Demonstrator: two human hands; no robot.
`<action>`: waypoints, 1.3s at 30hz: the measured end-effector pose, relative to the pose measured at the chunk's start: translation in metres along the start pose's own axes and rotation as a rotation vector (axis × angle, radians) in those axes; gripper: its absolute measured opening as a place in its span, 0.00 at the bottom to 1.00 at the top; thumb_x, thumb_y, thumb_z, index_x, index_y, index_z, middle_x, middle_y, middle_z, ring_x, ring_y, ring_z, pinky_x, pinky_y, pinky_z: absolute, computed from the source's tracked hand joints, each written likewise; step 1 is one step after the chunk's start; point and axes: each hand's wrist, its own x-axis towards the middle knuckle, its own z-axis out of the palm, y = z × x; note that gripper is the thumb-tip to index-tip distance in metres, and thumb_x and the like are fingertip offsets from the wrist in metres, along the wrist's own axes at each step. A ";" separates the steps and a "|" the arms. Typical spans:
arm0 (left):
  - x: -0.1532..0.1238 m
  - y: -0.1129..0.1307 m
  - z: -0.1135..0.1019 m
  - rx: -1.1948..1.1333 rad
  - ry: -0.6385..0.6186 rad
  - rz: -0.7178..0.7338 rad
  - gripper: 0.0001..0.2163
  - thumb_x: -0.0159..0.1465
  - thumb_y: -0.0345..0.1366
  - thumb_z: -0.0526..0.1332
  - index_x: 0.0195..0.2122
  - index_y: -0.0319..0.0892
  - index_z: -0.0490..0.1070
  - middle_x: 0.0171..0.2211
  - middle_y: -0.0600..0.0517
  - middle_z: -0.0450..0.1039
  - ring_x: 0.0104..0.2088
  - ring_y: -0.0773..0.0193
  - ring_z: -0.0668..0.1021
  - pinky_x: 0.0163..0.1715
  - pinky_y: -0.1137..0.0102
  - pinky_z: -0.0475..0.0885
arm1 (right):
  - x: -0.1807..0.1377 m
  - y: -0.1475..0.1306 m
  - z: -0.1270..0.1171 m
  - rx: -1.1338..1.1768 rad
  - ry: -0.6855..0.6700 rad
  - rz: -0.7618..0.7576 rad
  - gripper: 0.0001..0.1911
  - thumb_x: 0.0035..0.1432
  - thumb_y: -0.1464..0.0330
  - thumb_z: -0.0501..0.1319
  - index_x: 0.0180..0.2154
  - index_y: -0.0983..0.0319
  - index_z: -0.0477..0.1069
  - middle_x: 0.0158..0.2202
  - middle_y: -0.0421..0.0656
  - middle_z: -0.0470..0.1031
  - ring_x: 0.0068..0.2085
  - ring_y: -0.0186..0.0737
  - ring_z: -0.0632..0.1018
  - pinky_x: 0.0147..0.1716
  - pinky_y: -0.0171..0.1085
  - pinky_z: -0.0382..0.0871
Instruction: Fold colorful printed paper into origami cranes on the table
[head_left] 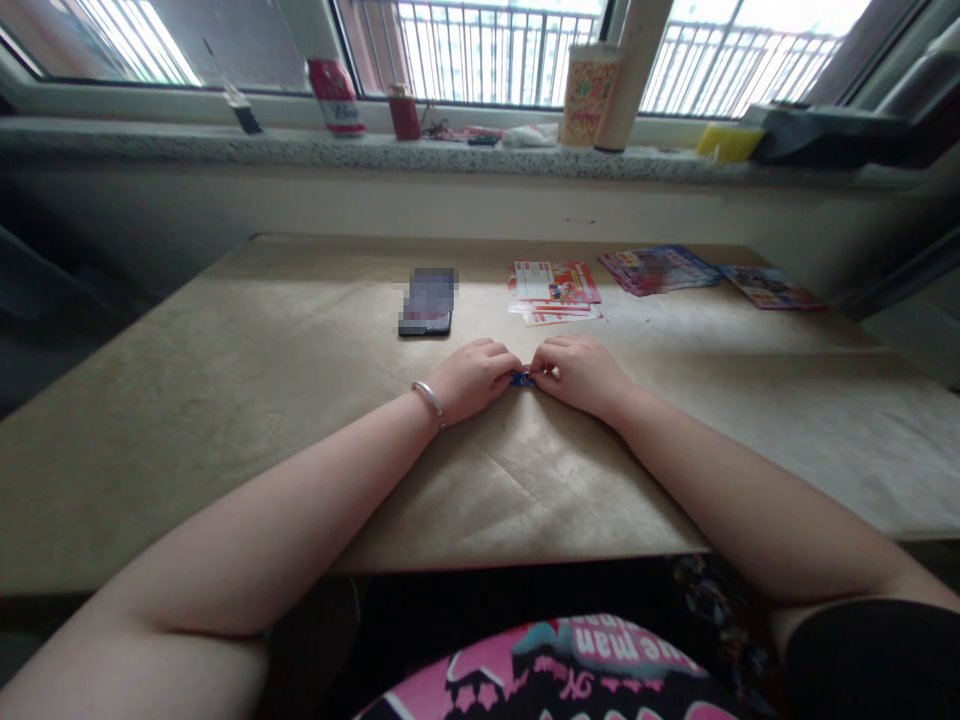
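Observation:
Both my hands meet at the middle of the table, gripping a small blue piece with a light mark on it. Its kind is not clear, since the fingers cover most of it. My left hand, with a silver bangle at the wrist, pinches its left end. On the other end, the fingers of my right hand are closed. Just beyond the hands lies a fanned stack of red and white printed cards. A dark phone, partly pixelated, rests beyond my left hand.
Colourful cards or packets lie at the back right, beside another printed packet. Along the stone windowsill stand a red can, a red bottle, a patterned cup and a yellow item.

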 end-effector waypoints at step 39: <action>-0.006 -0.006 -0.003 -0.034 -0.053 -0.165 0.11 0.64 0.42 0.60 0.40 0.40 0.73 0.43 0.45 0.72 0.45 0.55 0.72 0.49 0.59 0.68 | -0.004 0.015 0.014 0.195 0.007 0.093 0.14 0.57 0.61 0.62 0.43 0.58 0.78 0.45 0.46 0.76 0.50 0.47 0.72 0.53 0.46 0.64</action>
